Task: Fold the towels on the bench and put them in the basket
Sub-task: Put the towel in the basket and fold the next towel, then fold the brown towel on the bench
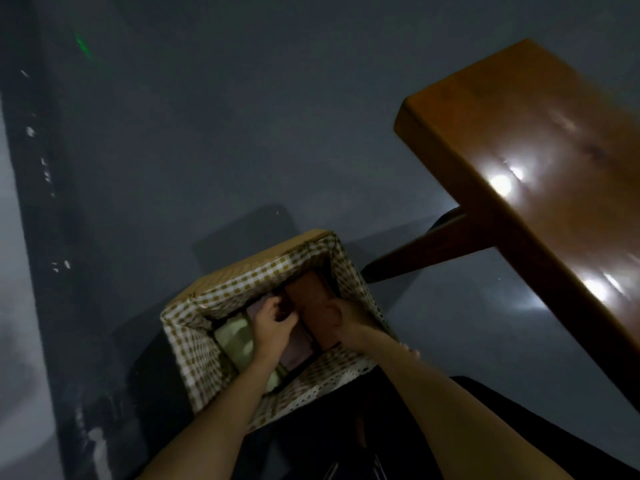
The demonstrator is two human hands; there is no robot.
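Both hands are reaching down into the basket (194, 327), a square box with a checked liner folded over its rim, sitting on the grey floor (433, 327) just beside the bench (540, 161). The bench top is lying bare in this view, shining with 2 bright light spots, and 1 slanted leg is showing under it.

The right hand (346, 317) is curling its fingers over the near end of a folded brown towel (306, 291), which is lying inside the basket along its right side. The left hand (275, 320) is sitting beside it with fingers bent, seemingly pinching a dark edge between the brown towel and a pinkish towel (294, 353) under the wrist; the frame is dim and blurred, so I cannot tell exactly what that hand is holding. A pale green towel (233, 337) is lying at the left of the basket, touching the pinkish one.

A dark strip (45, 237) with white flecks is running along the floor at the far left, well apart from the basket.
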